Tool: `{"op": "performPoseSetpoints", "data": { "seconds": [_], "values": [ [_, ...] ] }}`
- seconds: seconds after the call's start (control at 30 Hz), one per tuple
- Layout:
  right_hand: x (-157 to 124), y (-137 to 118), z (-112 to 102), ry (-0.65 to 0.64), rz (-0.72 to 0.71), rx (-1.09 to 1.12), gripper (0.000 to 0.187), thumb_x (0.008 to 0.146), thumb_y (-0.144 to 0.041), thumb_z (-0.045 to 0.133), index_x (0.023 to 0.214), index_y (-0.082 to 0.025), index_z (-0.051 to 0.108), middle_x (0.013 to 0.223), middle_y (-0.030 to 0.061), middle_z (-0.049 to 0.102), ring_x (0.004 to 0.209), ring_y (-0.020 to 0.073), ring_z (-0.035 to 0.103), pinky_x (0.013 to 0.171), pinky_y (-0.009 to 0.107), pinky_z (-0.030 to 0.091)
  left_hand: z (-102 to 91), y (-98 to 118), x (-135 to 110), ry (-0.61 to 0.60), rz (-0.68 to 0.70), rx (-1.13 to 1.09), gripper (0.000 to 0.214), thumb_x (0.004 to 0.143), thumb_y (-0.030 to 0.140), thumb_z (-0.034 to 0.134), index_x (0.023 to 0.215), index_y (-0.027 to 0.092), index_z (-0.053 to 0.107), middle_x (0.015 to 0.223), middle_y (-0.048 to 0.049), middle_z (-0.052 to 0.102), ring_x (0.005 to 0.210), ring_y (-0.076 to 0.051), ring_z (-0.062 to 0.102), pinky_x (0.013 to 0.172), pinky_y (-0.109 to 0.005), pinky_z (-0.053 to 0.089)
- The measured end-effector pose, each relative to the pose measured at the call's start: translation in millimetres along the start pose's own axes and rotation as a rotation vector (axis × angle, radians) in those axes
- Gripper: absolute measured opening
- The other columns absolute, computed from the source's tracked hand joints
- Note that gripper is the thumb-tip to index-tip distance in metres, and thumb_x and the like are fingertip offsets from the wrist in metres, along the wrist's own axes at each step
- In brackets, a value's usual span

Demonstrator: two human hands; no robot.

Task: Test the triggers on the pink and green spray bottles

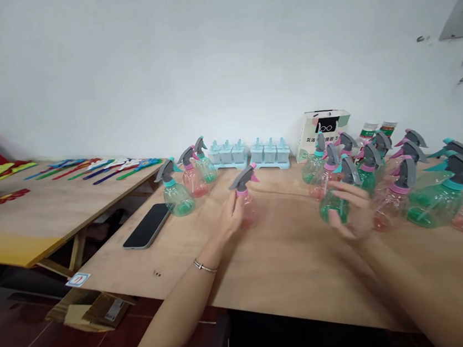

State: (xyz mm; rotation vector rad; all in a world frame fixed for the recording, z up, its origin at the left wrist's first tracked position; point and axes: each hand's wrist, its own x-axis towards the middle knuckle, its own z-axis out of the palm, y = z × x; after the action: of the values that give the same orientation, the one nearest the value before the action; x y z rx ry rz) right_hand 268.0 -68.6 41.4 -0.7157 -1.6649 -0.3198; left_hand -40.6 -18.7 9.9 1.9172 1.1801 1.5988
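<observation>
My left hand [231, 216] is closed round the side of a pink spray bottle [248, 211] with a grey and pink trigger head, upright at mid-table. My right hand [353, 210], somewhat blurred, has its fingers apart in front of a green spray bottle [331, 208] with a grey and turquoise head. Whether it touches that bottle I cannot tell. Left of my left hand, a green spray bottle [179, 197], a pink spray bottle [194, 181] and another green one [205, 166] stand grouped. Several more pink and green spray bottles [434, 203] crowd the right side.
A phone [146, 226] lies near the table's left edge. Pale blue ice-pop moulds [270, 155] and a printed box [315, 136] stand against the wall. The left table [72, 205] carries several colourful flat items [122, 166]. Cardboard boxes [105, 309] sit below.
</observation>
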Motion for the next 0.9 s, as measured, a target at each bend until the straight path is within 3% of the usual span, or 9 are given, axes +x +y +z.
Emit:
{"op": "performPoseSetpoints", "data": {
  "seconds": [0.07,0.23,0.37,0.43,0.5,0.6,0.7,0.77,0.9],
  "values": [
    [8,-23,26,-0.203,0.199,0.144,0.043,0.081,-0.033,0.067,0.123,-0.028,0.058,0.128,0.0112,0.062,0.122,0.0320,0.059,0.107,0.056,0.045,9.1,5,-4,-0.052,0.004,0.029,0.035,0.097,0.047,0.045,0.114,0.022,0.062,0.107,-0.0088,0.071,0.103,-0.027,0.066,0.092,-0.041,0.049],
    [33,-48,101,-0.465,0.640,0.443,0.090,0.072,-0.046,0.078,0.146,-0.025,0.033,0.162,0.0154,0.027,0.151,0.0323,0.026,0.123,0.052,0.024,24.0,9,-13,-0.025,0.182,0.276,0.047,0.079,0.061,0.069,0.105,0.022,0.066,0.097,-0.0088,0.072,0.096,-0.028,0.067,0.089,-0.041,0.047],
    [45,-52,134,-0.466,0.643,0.606,0.063,0.072,-0.040,0.069,0.130,-0.023,0.050,0.141,0.0146,0.054,0.135,0.0285,0.050,0.116,0.049,0.038,20.9,4,-15,0.021,0.412,0.382,0.054,0.072,0.073,0.067,0.082,0.020,0.067,0.073,-0.0056,0.069,0.074,-0.023,0.065,0.079,-0.037,0.047],
    [51,-53,140,-0.474,0.692,0.642,0.049,0.071,-0.037,0.065,0.117,-0.022,0.058,0.125,0.0118,0.065,0.120,0.0269,0.061,0.106,0.047,0.047,9.0,3,-9,0.059,0.518,0.350,0.052,0.083,0.070,0.056,0.089,0.020,0.069,0.080,-0.0068,0.071,0.077,-0.021,0.066,0.081,-0.037,0.048],
    [59,-54,140,-0.480,0.803,0.684,0.043,0.067,-0.035,0.064,0.109,-0.022,0.062,0.116,0.0094,0.069,0.114,0.0270,0.064,0.096,0.045,0.053,-12.2,0,1,0.235,0.521,0.336,0.047,0.093,0.061,0.047,0.104,0.020,0.068,0.097,-0.0094,0.073,0.094,-0.022,0.067,0.089,-0.038,0.048],
    [69,-51,136,-0.450,1.036,0.872,0.043,0.061,-0.031,0.061,0.103,-0.023,0.064,0.109,0.0061,0.073,0.110,0.0279,0.067,0.081,0.038,0.058,-57.9,-13,23,0.709,0.271,0.391,0.042,0.092,0.047,0.054,0.121,0.017,0.058,0.125,-0.0147,0.064,0.125,-0.026,0.056,0.109,-0.044,0.040],
    [75,-47,135,-0.418,1.173,1.137,0.041,0.056,-0.028,0.058,0.096,-0.023,0.064,0.098,0.0048,0.075,0.100,0.0275,0.072,0.073,0.034,0.059,-104.4,-35,42,0.917,-0.052,0.436,0.077,0.079,0.043,0.069,0.141,0.009,0.037,0.153,-0.0263,0.036,0.148,-0.032,0.030,0.122,-0.048,0.023],
    [76,-46,136,-0.406,1.203,1.232,0.038,0.053,-0.026,0.056,0.090,-0.022,0.063,0.089,0.0049,0.075,0.093,0.0278,0.073,0.070,0.035,0.059,-126.4,-51,47,0.872,-0.277,0.437,0.098,0.069,0.041,0.078,0.146,0.007,0.028,0.159,-0.0292,0.026,0.153,-0.036,0.019,0.123,-0.051,0.019],
    [77,-49,138,-0.427,1.181,1.300,0.031,0.047,-0.024,0.052,0.078,-0.021,0.059,0.076,0.0051,0.071,0.085,0.0283,0.073,0.066,0.035,0.059,-144.2,-68,46,0.621,-0.518,0.428,0.083,0.069,0.042,0.079,0.137,0.011,0.043,0.143,-0.0233,0.052,0.137,-0.035,0.048,0.114,-0.049,0.036]
  ]
}}
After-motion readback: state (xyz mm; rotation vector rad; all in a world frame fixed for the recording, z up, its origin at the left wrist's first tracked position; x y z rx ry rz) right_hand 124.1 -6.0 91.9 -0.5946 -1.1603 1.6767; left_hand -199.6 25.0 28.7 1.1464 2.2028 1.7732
